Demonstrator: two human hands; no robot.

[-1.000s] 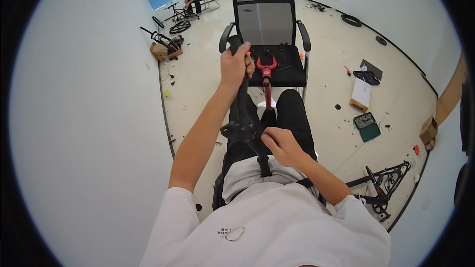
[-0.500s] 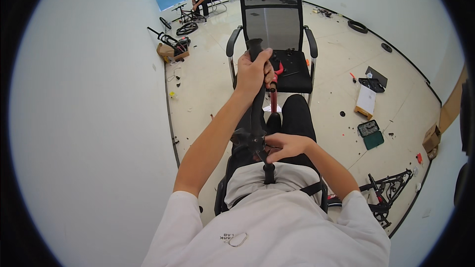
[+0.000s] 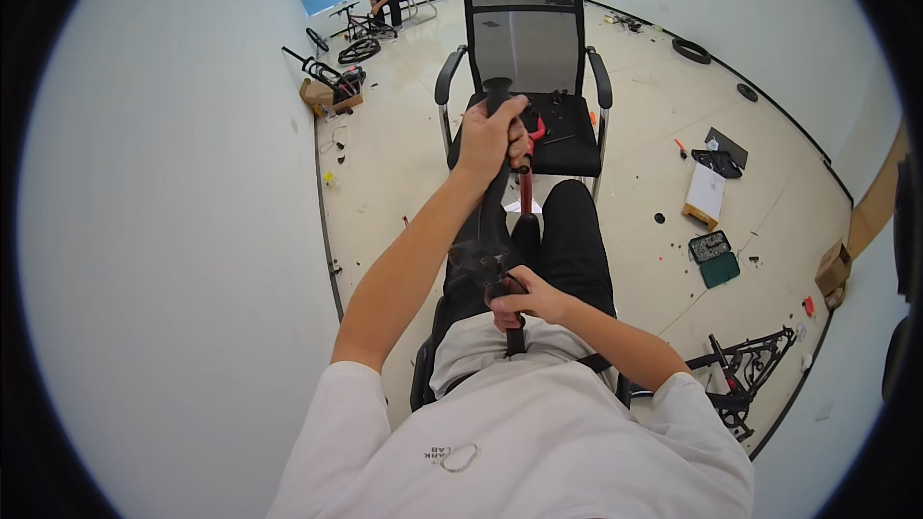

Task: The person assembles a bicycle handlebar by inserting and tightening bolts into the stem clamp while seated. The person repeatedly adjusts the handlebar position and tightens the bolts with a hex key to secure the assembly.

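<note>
Tube (image 3: pixel 491 207), black and thickened midway, points away above the lap (image 3: pixel 580 240) | left hand (image 3: pixel 492 139) wraps its far length, seemingly for support | right hand (image 3: pixel 524 298) grasps its near section, probably against rolling

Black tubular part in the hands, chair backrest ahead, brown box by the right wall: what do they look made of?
Black tubular part: probably painted metal, satin, judging by faint highlights on its smooth surface; carbon remains possible.
Chair backrest: likely matte synthetic mesh, since the background shows dimly through.
Brown box: seemingly matte cardboard, from its dull tan faces.
</note>
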